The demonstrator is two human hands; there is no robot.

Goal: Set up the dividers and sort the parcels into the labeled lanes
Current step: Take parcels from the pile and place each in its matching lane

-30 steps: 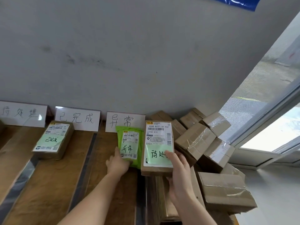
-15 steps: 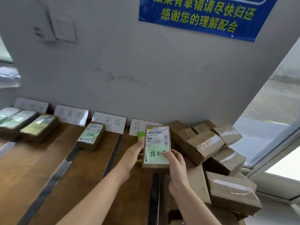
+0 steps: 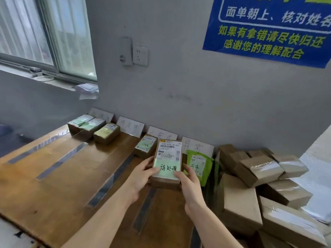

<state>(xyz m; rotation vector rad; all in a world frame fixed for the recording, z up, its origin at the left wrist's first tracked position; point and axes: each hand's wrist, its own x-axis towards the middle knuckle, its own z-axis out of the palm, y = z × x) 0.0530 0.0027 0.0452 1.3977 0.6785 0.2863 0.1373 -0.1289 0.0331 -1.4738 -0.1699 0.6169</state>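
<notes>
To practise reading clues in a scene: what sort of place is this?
Probably a parcel pick-up or sorting point: taped cardboard boxes piled up, handwritten lane signs along the wall, and a blue notice asking for wrongly taken items back.

Soft daylight from the window [image 3: 53, 36] upper left, glare on taped boxes [image 3: 265, 169], wide-angle bending at edges, slight blur
</notes>
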